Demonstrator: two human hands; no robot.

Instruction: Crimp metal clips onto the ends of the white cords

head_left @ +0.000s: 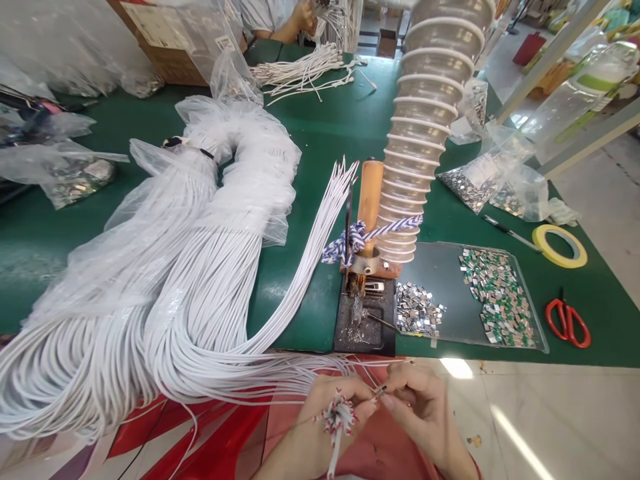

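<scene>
My left hand (317, 417) is closed around a bundle of white cables (340, 413), whose red-tipped ends stick out of the grip. Between its thumb and forefinger is the end of a single cable. Against it, my right hand (423, 413) pinches a small metal connector (381, 391) with a dark tip; its fine detail is too small to make out. Both hands are close together below the table's front edge. From the left hand, the cables run left into the large looped cable bundle (200, 280), partly wrapped in clear plastic.
A wooden-handled soldering iron (370, 200) stands upright above a black base (365, 327), beside a ribbed hose (425, 120). To the right are a tray (450, 267) of small metal parts and circuit boards, red-handled scissors (567, 323), yellow tape (560, 245) and a pen (510, 232). A co-worker's hand (303, 19) shows at the back.
</scene>
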